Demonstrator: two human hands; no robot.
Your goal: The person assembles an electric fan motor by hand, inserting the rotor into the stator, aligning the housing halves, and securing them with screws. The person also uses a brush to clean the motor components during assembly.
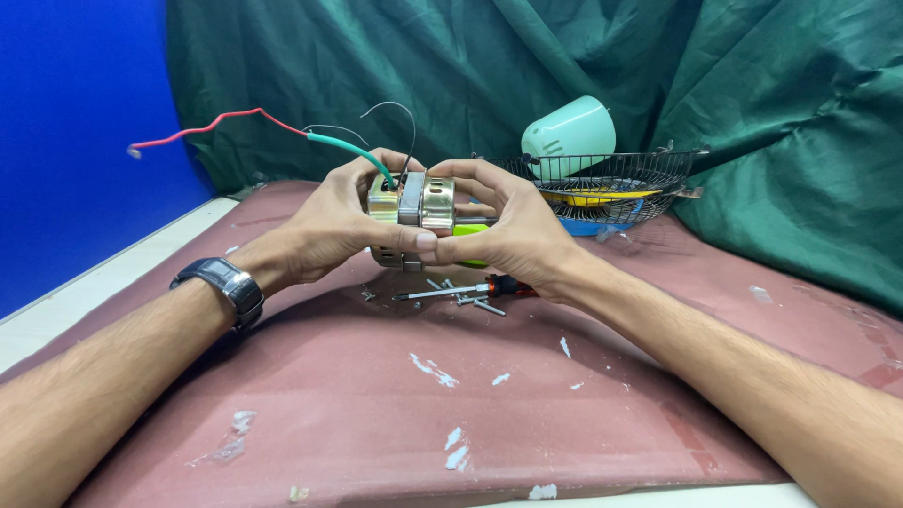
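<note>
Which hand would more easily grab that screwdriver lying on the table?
Probably the right hand: the screwdriver lies just beneath it, handle pointing toward that wrist. The left hand sits farther away, and both grip the metal motor.

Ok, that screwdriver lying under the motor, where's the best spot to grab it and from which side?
Probably by the dark-and-red handle at its right end, coming down from above. The screwdriver lies flat on the maroon mat, shaft pointing left among loose screws. The handle is thicker and lies just below the right hand, though that hand partly covers it.
</note>
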